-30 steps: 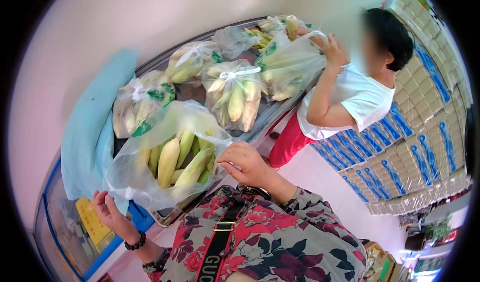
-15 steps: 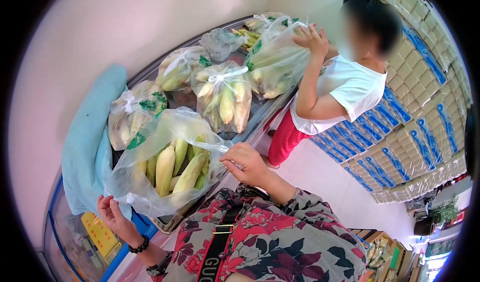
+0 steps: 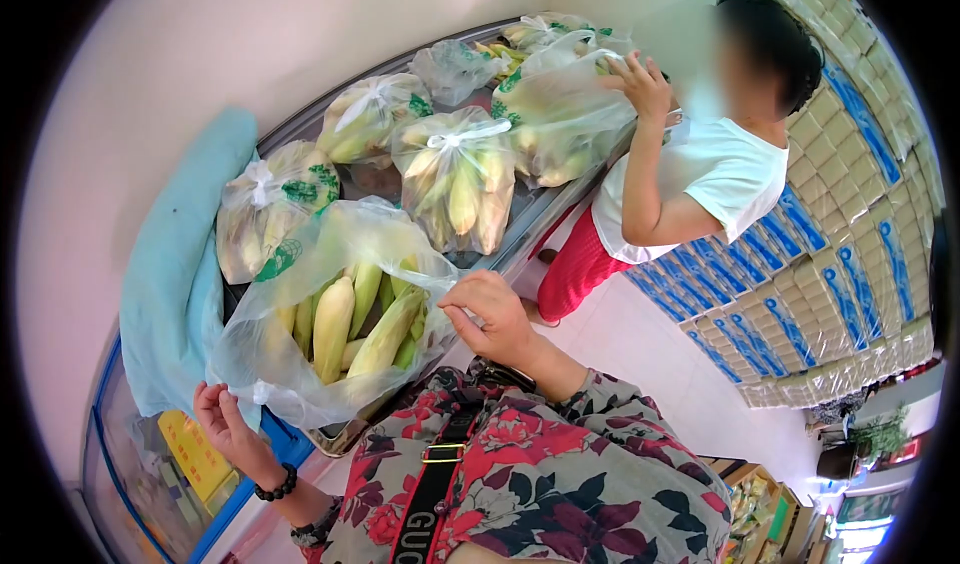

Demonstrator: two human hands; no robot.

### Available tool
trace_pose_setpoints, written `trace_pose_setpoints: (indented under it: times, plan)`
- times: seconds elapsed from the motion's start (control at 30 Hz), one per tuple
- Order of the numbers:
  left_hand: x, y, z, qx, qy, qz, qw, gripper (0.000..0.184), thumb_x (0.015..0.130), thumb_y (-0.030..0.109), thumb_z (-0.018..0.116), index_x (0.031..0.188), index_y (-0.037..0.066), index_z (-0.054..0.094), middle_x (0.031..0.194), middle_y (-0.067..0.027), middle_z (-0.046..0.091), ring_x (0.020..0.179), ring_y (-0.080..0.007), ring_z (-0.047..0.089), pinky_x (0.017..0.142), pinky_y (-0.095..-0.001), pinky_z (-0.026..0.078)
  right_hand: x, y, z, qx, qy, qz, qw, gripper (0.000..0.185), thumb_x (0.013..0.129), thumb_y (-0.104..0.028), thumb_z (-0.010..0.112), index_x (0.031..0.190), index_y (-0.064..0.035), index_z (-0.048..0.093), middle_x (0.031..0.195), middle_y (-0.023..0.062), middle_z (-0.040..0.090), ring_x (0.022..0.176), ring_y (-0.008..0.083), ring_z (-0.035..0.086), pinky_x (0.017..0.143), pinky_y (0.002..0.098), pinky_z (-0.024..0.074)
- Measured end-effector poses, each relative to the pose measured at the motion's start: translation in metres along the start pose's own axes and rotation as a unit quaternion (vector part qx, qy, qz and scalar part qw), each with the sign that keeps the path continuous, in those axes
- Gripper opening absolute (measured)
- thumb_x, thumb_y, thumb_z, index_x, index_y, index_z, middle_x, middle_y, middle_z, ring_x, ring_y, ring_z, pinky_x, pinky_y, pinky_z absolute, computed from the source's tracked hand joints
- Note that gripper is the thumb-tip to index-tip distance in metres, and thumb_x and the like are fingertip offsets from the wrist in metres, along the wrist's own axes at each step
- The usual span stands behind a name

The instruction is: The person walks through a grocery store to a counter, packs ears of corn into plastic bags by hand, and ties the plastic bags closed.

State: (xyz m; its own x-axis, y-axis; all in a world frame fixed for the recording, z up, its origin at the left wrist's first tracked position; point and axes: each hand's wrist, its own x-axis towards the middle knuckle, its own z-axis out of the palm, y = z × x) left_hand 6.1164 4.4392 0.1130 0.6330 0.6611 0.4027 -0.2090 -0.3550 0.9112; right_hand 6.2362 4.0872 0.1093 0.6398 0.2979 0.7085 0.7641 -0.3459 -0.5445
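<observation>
A clear plastic bag (image 3: 245, 339) with green print gapes upward in front of me, and ears of corn in pale green husks (image 3: 334, 329) lie inside. At its right rim, my right hand (image 3: 490, 316) is closed in a pinch on the plastic. My left hand (image 3: 232, 429), wearing a dark bead bracelet, has its fingers curled at the bag's lower left edge and appears to pinch it. Just beyond stands a knotted bag of corn (image 3: 458, 179), with another tied bag (image 3: 275, 209) to its left.
Across from me, a person in a white shirt (image 3: 725, 179) handles another bag of corn (image 3: 565, 114). Further tied bags (image 3: 372, 114) sit on the dark-framed counter. A light blue cloth (image 3: 175, 274) drapes its left end. Stacked wrapped packs (image 3: 850, 214) line the right side.
The view has shifted slightly. My right hand stays at the bag's right rim and my left at the lower left edge. The other person's hands have moved slightly with their bag.
</observation>
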Motion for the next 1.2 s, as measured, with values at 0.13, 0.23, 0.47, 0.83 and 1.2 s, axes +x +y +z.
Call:
trace_pose_setpoints:
  times: [0.13, 0.23, 0.47, 0.83, 1.2]
  plan:
    - [0.002, 0.002, 0.001, 0.001, 0.002, 0.005, 1.000, 0.015, 0.091, 0.009, 0.053, 0.104, 0.000, 0.055, 0.111, -0.0071, 0.053, 0.089, -0.0100, 0.051, 0.083, -0.0251, 0.041, 0.003, 0.002, 0.002, 0.008, 0.005, -0.002, 1.000, 0.010, 0.073, -0.003, 0.064, 0.083, -0.0052, 0.063, 0.077, 0.0082, 0.061, 0.076, 0.0283, 0.057, 0.071, 0.0363, 0.0431]
    - [0.001, 0.008, 0.006, -0.005, 0.002, 0.005, 1.000, 0.015, 0.091, 0.009, 0.054, 0.103, 0.001, 0.055, 0.108, -0.0056, 0.055, 0.086, -0.0091, 0.051, 0.081, -0.0244, 0.041, 0.006, 0.003, 0.003, 0.006, 0.002, -0.006, 1.000, 0.010, 0.073, -0.003, 0.065, 0.082, -0.0056, 0.063, 0.076, 0.0079, 0.061, 0.075, 0.0279, 0.056, 0.071, 0.0361, 0.0431]
    - [0.000, 0.008, 0.004, 0.013, -0.011, 0.003, 1.000, 0.015, 0.091, 0.009, 0.053, 0.104, 0.000, 0.055, 0.110, -0.0095, 0.053, 0.103, -0.0142, 0.047, 0.089, -0.0274, 0.036, 0.010, 0.007, 0.005, -0.002, -0.011, -0.014, 1.000, 0.009, 0.073, -0.004, 0.065, 0.082, -0.0058, 0.063, 0.076, 0.0074, 0.060, 0.075, 0.0266, 0.056, 0.070, 0.0351, 0.0419]
    - [-0.005, 0.019, 0.005, 0.065, -0.022, 0.042, 0.997, 0.014, 0.090, 0.007, 0.053, 0.101, -0.001, 0.056, 0.116, -0.0128, 0.051, 0.114, -0.0175, 0.044, 0.091, -0.0291, 0.035, 0.005, 0.011, 0.005, -0.002, -0.017, -0.010, 1.000, 0.007, 0.074, -0.006, 0.065, 0.080, -0.0060, 0.062, 0.076, 0.0067, 0.061, 0.074, 0.0264, 0.056, 0.070, 0.0351, 0.0417]
    - [-0.021, 0.065, 0.051, 0.286, -0.188, 0.232, 0.911, 0.035, 0.073, 0.006, 0.067, 0.107, 0.006, 0.060, 0.114, -0.0152, 0.057, 0.107, -0.0312, 0.052, 0.092, -0.0380, 0.040, 0.021, 0.017, 0.035, -0.185, -0.210, -0.058, 0.958, 0.069, 0.075, -0.047, 0.066, 0.127, -0.0046, 0.048, 0.131, 0.0126, 0.048, 0.126, 0.0304, 0.039, 0.107, 0.0477, 0.0218]
